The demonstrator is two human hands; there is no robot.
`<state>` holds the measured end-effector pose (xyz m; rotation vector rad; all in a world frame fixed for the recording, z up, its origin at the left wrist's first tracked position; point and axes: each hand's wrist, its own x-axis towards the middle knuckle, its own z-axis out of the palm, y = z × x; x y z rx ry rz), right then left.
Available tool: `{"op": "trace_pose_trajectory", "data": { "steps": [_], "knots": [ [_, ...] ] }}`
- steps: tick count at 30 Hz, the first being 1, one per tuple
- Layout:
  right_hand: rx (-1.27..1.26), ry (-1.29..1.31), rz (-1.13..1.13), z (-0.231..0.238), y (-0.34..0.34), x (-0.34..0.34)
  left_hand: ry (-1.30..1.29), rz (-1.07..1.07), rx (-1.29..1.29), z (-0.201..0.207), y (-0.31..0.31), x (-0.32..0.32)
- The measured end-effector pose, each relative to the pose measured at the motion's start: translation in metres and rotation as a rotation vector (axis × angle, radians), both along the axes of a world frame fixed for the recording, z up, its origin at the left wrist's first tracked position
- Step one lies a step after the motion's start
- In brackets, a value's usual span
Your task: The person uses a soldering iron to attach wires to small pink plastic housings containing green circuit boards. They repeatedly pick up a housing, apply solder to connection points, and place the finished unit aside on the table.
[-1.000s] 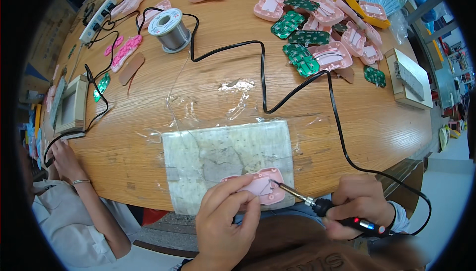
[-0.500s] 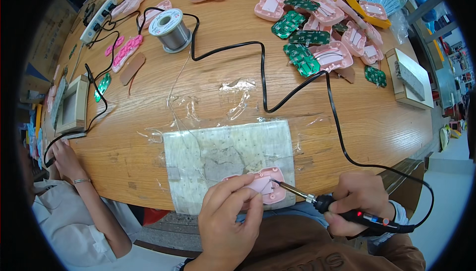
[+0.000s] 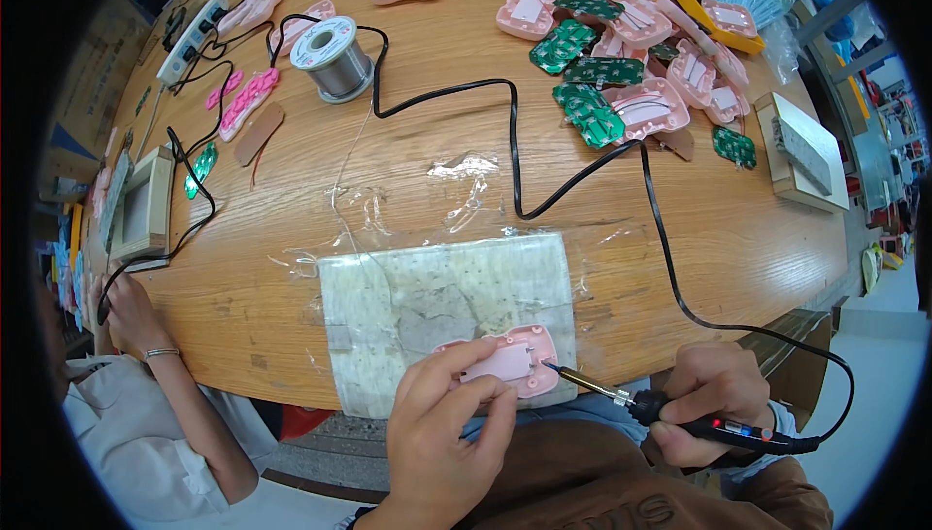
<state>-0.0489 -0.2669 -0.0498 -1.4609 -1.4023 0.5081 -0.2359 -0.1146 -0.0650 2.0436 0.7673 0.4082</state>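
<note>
- Shell (image 3: 541, 345), pink and rounded, is over the pale mat (image 3: 354, 365) by the near edge of the table (image 3: 738, 239), 1 pale panel (image 3: 507, 363) inside it.
- Left hand (image 3: 449, 423): fingers bent over the shell's left end; I cannot tell whether they pinch it.
- Right hand (image 3: 714, 396): wrapped around a soldering iron (image 3: 649, 408), its tip at the shell's right part; contact is unclear.
- Solder spool (image 3: 342, 74) stands beyond the mat.

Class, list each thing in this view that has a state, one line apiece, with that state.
Soldering iron: indicator lights lit, gripped in right hand.
Pink plastic shell: hollow side up, partly covered by left hand.
Solder spool: upright, partly unwound.
Power strip: plugs inserted.
Work mat: flat, worn.
Green circuit boards: loosely scattered.
Black cord: uncoiled.
</note>
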Motion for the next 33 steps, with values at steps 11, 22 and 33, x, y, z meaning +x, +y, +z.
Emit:
{"op": "trace_pose_trajectory", "data": {
  "steps": [11,22,33],
  "knots": [
    [0.028,-0.002,-0.009,-0.0029,0.0035,-0.0041,0.008,-0.018,0.042,0.0009,0.0007,0.0001],
    [-0.019,-0.049,0.034,0.0005,0.0029,-0.0038,0.025,0.012,0.058,0.0010,-0.0020,0.0011],
    [-0.027,-0.081,0.065,-0.0012,0.0033,-0.0040,0.026,0.007,0.159,-0.0029,-0.0045,0.0045]
  ]
}}
